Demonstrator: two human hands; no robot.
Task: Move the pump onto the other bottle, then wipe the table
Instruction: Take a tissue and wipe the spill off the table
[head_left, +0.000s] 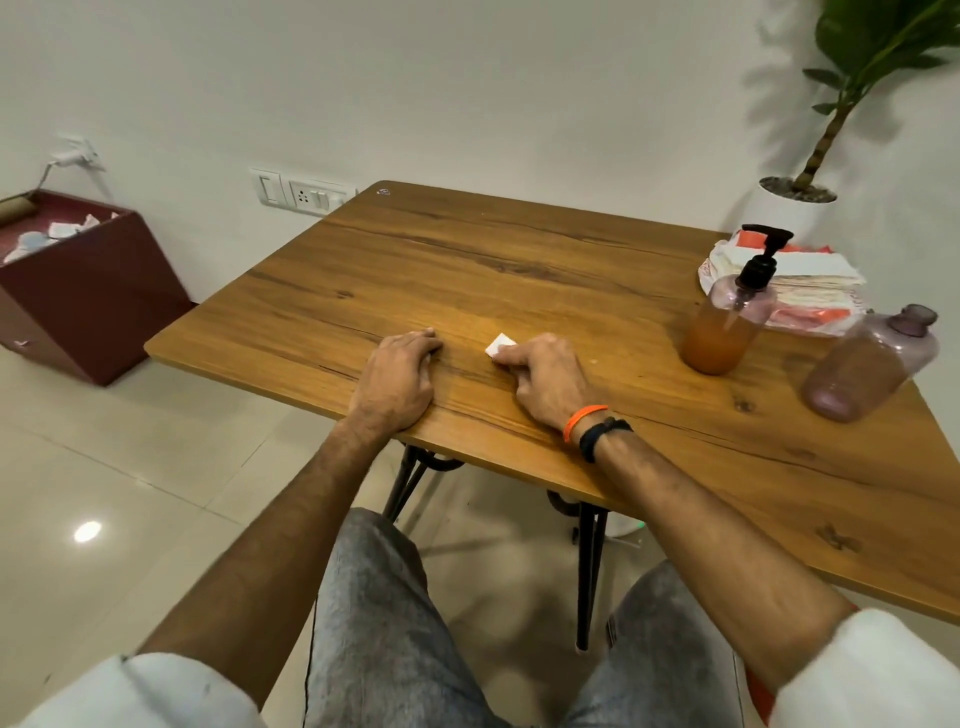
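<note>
**Fingers pressed on a folded white wipe, pump seated on the orange bottle**

Fingers (511, 357) of the right hand (545, 382) curled together and pinned down on a small folded white wipe (500, 345), flat against the wooden table (519, 260) near its front edge. Only a corner of the wipe visible past the fingertips. Just to the left, the left hand (397, 382) palm-down on the wood, fingers together and bent at the tips, gripping nothing. Orange and dark bands on the right wrist.

Further right, the black pump (761, 260) screwed upright on the clear bottle of orange liquid (727, 327). Near it, closer to the table's right edge, a second bottle (872, 364) with no pump, neck open, pinkish-brown liquid low inside. The two bottles apart, not touching. Behind them, touching or nearly touching the pump bottle, a stack of white and orange packets (810, 280).

Tabletop itself: warm brown grain with dark streaks and knots, mostly bare, a small round mark at the far left corner. Black metal legs below.

Beyond the table, a pale wall with a white switch and socket plate (301, 195). At the right corner, a leafy plant in a white pot (789, 208). On the left, on glossy cream floor tiles, a maroon bin (88, 280) holding crumpled white paper. Grey shorts and white sleeves at the bottom of the view.
</note>
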